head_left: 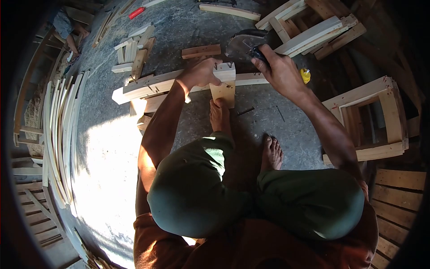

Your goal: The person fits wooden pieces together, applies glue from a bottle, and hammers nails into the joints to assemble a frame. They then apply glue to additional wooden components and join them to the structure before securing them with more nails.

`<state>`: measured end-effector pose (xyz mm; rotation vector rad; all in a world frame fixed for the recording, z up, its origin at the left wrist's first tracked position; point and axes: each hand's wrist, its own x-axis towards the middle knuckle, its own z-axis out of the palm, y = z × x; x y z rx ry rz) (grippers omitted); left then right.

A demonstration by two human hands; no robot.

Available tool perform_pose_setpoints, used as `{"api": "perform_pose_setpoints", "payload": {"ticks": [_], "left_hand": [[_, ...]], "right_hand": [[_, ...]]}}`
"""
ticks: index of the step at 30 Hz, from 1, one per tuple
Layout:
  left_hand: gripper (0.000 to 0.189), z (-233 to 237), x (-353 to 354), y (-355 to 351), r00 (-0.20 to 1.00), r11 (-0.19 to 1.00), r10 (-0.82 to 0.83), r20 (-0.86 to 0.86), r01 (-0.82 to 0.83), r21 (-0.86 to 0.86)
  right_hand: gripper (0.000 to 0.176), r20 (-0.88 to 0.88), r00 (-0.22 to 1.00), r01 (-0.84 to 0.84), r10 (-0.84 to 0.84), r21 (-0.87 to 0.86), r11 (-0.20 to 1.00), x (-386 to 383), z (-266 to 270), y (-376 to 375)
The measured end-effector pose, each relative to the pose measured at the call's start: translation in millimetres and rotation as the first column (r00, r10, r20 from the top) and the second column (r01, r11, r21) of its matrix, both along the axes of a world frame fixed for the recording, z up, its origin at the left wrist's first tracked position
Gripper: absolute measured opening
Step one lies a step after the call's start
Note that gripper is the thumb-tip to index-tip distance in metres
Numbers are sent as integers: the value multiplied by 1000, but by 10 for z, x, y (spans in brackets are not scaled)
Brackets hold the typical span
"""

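Observation:
My left hand (200, 73) is closed over a pale wooden beam (154, 86), thumb on the near side and fingers over the top. Close to its fingertips, a nail (229, 65) stands in the wood. A short board (224, 93) runs from the beam toward me, and my bare left foot (218, 113) presses on its near end. My right hand (283, 71) grips the black handle of what looks like a hammer (257, 53), raised right of the beam; its far part is smeared into a grey fan by motion.
Loose nails (245, 110) lie on the concrete floor. Beyond the beam is a short brown block (201, 51). Wooden frames (367, 121) stand at the right, long slats (62, 139) lie at the left, and a yellow object (305, 75) sits near my right forearm. Another person's leg (70, 42) shows far left.

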<state>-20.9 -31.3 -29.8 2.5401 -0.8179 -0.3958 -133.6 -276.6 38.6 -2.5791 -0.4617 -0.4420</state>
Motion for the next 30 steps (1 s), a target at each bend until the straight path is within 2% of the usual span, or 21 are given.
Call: {"api": "perform_pose_setpoints", "payload": {"ticks": [2,5,7,8,10,12,14,15,16,19,22,26,30], "left_hand": [[73,42,-15,-10,1000,1000,-14,-7,14,25],[68,-16,19,-15,999,999,18,31,-17,-30],[66,32,-45,-5,996,1000,-5,94,7,-17],[66,52,-52,-5,996,1000,-11,88,13,-14],[68,176,-35,-47,996,999,-24,-87,26,20],[74,212,-60,-73,993,998,-20,-118,26,50],[74,39,-116,-9,972,1000,3,235,0,-12],[75,26,-33,-13,997,1000,-17,81,19,-16],[75,-8,-36,1,997,1000,-25,73,26,-11],[74,106,-45,-36,999,1000,16,-45,-16,6],[74,108,-76,-36,997,1000,-1,75,0,16],[75,157,-147,-50,996,999,50,80,-52,16],[80,169,-80,-58,998,995,49,-39,-46,83]], "right_hand": [[27,-3,1000,0,0,-37,999,25,-11,-16],[29,4,1000,-7,7,-21,1000,37,30,-15],[30,-7,994,107,-108,183,977,-61,132,51],[30,-14,993,114,-113,185,976,-69,46,52],[30,-35,999,38,-41,-70,997,-43,-92,37],[30,-44,996,78,-80,-40,996,-14,-59,10],[30,15,997,76,-77,89,993,-53,89,28],[30,54,996,55,-64,158,986,-46,106,38],[30,46,996,64,-72,162,985,-66,77,48],[31,-105,991,66,-76,-98,993,-57,-50,79],[31,-53,996,69,-73,-74,995,-61,24,60],[31,-63,997,54,-54,7,999,-83,153,87],[30,-48,999,24,-27,-57,998,-9,-3,45]]}}
